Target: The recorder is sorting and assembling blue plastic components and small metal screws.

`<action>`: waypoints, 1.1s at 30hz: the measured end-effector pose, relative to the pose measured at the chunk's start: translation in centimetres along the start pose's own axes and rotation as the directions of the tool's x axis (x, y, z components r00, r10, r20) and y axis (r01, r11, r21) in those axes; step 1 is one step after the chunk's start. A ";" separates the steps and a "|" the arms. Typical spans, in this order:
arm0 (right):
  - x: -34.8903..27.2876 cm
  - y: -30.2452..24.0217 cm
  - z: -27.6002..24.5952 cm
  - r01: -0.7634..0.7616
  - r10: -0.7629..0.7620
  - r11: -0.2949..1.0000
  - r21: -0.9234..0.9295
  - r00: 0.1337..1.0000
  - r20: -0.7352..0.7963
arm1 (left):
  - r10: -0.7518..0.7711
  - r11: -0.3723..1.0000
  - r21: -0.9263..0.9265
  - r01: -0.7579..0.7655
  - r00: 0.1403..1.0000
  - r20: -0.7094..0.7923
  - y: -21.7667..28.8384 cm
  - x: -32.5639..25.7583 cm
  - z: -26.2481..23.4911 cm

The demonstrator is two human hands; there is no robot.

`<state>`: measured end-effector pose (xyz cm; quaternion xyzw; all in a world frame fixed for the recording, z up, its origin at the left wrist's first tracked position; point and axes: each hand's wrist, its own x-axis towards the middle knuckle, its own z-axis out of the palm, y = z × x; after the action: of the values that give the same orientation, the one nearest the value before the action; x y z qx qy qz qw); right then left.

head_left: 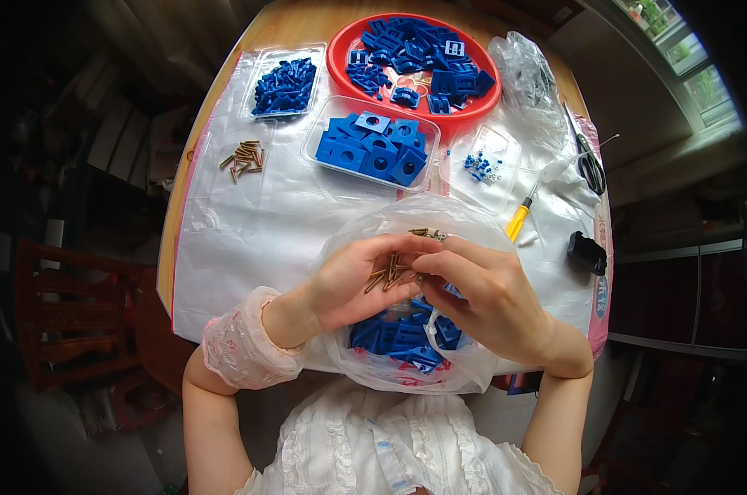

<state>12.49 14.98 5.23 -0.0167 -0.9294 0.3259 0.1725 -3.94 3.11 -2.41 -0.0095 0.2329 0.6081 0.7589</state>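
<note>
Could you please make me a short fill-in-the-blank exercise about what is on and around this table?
1. The left hand is held palm ____, with screws lying on it.
2. The large round basin holding blue parts is ____ in colour.
3. The handle of the screwdriver is ____.
4. The scissors lie near the ____ edge of the table, as the person sees it.

Missing words: up; red; yellow; right.

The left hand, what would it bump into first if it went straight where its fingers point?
Most likely the right hand, right in front of the left hand's fingers, though the depth between them is hard to judge.
</note>
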 end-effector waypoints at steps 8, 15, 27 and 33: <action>-0.7 -0.3 -1.2 -0.093 0.129 0.957 -0.275 0.985 0.113 | 0.057 0.994 -0.093 -0.051 0.997 0.055 1.3 -0.4 -1.2; -0.2 3.1 3.2 -0.057 0.185 0.945 -0.322 0.905 0.382 | 0.064 0.997 -0.052 -0.055 0.977 0.204 2.0 -0.9 0.3; 0.7 4.4 4.3 -0.179 0.265 0.938 -0.297 0.922 0.281 | 0.085 0.992 -0.112 -0.065 0.979 0.183 2.2 -0.7 -0.4; 1.3 3.9 4.1 -0.199 0.250 0.957 -0.211 0.935 0.252 | 0.080 0.994 -0.086 -0.068 0.986 0.146 2.2 -0.7 -0.3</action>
<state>9.57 15.78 0.24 -0.0933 -0.9621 0.2562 0.0004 -6.23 2.99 -1.85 0.0142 0.1507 0.6439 0.7500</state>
